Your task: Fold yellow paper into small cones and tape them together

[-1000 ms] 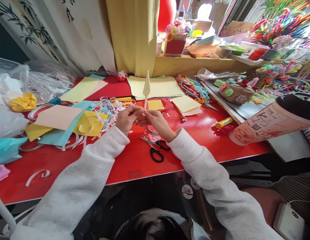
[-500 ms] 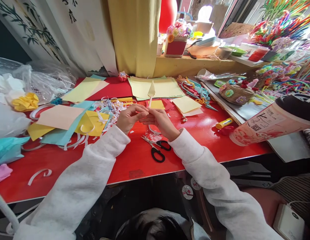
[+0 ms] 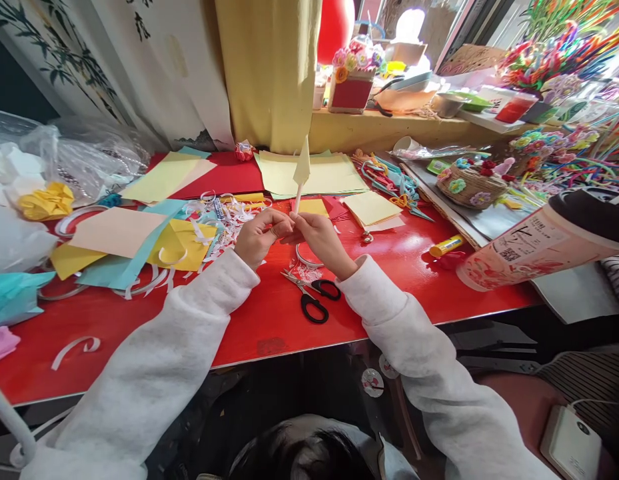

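A pale yellow folded paper piece (image 3: 302, 167) stands upright above my fingers, pointed at its top. Below it runs a thin pale stem (image 3: 298, 197). My right hand (image 3: 323, 243) pinches the stem's lower end between thumb and fingers. Fingertips of my left hand (image 3: 262, 238) are closed at the same spot, touching the right fingers; the very bottom of the stem is hidden there. Black-handled scissors (image 3: 314, 295) lie slightly open on the red table (image 3: 399, 267), just below my hands. A roll of tape (image 3: 309, 257) shows partly under my right hand.
Coloured paper sheets (image 3: 119, 231) and curled white strips (image 3: 209, 220) crowd the left. Yellow sheets (image 3: 334, 175) lie at the back. To the right are a glue stick (image 3: 446, 246), a leaning drink cup (image 3: 534, 247) and a decorated basket (image 3: 472, 183).
The yellow paper piece has risen a little and turned, so a broader face of it shows. Both hands keep nearly the same place.
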`<state>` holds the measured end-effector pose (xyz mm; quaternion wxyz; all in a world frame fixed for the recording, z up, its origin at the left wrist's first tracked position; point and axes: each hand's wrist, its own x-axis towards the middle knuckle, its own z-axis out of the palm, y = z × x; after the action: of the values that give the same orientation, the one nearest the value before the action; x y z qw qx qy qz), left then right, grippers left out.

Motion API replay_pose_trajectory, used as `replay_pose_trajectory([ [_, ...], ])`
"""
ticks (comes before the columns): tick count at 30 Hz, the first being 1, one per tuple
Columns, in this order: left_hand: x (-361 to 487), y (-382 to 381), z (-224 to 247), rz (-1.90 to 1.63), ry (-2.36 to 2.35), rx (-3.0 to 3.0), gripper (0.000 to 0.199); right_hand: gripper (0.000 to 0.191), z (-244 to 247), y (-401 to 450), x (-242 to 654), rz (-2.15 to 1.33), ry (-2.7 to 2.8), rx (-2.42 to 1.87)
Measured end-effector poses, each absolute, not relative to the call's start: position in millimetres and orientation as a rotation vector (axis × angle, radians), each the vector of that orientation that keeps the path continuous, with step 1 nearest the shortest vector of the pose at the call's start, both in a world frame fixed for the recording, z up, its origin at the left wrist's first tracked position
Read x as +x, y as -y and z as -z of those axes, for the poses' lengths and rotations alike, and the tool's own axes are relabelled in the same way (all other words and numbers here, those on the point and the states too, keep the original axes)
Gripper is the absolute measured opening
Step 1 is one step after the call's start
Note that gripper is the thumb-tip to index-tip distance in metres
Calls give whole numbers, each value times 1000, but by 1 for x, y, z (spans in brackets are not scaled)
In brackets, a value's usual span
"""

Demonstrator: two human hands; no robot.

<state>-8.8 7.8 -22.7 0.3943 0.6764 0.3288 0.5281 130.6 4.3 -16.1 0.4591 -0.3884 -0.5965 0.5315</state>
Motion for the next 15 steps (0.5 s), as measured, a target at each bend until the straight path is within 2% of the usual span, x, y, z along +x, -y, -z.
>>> replay_pose_trajectory([
  [10, -3, -7, 23, -1269, -836, 1375, 22, 31, 20, -1, 127, -711, 1847, -1144],
  [15, 0, -6, 20, -1307, -871, 1368, 22, 26, 14, 5, 123, -673, 1919, -1199],
])
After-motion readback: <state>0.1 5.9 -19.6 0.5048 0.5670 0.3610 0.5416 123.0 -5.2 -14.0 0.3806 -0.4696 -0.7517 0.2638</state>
